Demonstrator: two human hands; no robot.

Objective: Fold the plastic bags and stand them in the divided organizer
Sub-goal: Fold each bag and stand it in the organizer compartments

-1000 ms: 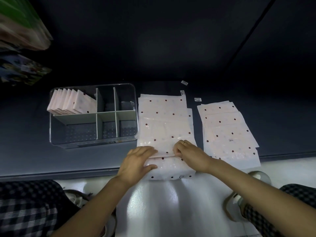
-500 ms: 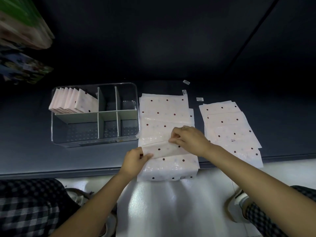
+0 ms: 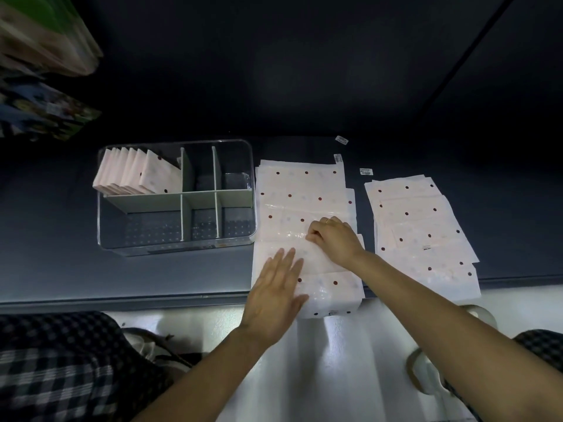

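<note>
Nearest: checked trouser legs at the lower left (image 3: 54, 370) and lower right, and a pale floor strip (image 3: 320, 360) between them. Left hand (image 3: 275, 289): flat, fingers straight and together, pressing on the near part of the polka-dot plastic bag (image 3: 300, 205) at the dark shelf's front edge (image 3: 122, 296). Right hand (image 3: 336, 239): fingers curled, pinching a folded-over flap of the same bag; a ring (image 3: 327, 221) on one finger. The bag tops a pile of like bags lying flat, its near end overhanging the shelf edge. To the right, apart from it, a second fanned pile of dotted bags (image 3: 423, 233). To the left, just beside the worked pile, a clear divided organizer (image 3: 175, 248) with grey partitions; a row of folded bags (image 3: 137, 173) stands in its far-left compartment. Beyond the piles, three small labels, one (image 3: 366, 171) between them. Far left, blurred colourful packages (image 3: 42, 114).
</note>
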